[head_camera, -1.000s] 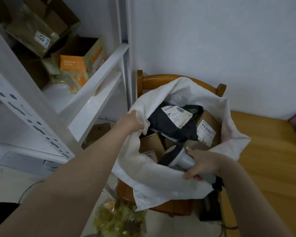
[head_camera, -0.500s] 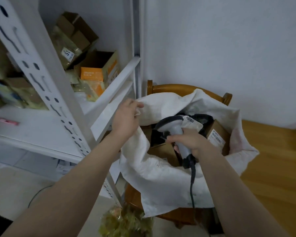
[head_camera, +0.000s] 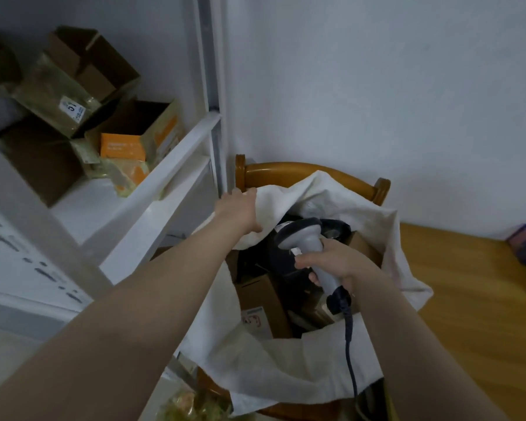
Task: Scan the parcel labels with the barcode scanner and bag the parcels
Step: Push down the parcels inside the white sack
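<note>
Our left hand grips the edge of the white bag to hold it wide open. Our right hand is wrapped round the scanner, pointing it down at the parcels inside the bag on the chair.

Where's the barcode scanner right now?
Head view, centre-right: right hand grips the barcode scanner over the white sack on the wooden chair, just right of the left hand holding the sack's rim.

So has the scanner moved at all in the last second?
Yes. The right hand has carried the barcode scanner from the near rim of the white sack up over the parcels, closer to the wooden chair back.
</note>
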